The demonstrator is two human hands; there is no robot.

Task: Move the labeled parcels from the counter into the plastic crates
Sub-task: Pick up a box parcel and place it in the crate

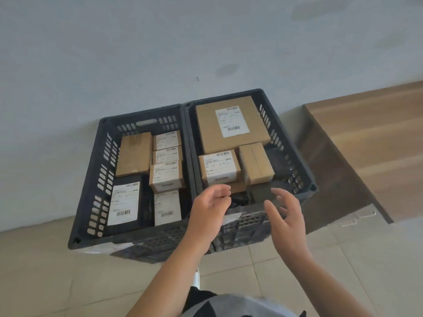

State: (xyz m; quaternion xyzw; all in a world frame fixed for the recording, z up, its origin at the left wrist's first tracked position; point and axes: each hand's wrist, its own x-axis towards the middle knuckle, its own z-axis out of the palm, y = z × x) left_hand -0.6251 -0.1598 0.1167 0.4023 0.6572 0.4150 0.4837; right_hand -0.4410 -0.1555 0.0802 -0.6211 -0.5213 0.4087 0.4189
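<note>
Two dark plastic crates stand side by side on the floor against the wall. The left crate holds several small labeled cardboard boxes and a black labeled parcel. The right crate holds a large labeled cardboard box, a small labeled box and a plain taped box. My left hand hovers over the right crate's near rim with fingers loosely curled, holding nothing. My right hand hangs beside it, fingers relaxed and spread, empty.
A wooden counter runs along the right, its end panel close to the right crate. A pale wall rises behind the crates. Beige floor tiles spread in front and to the left.
</note>
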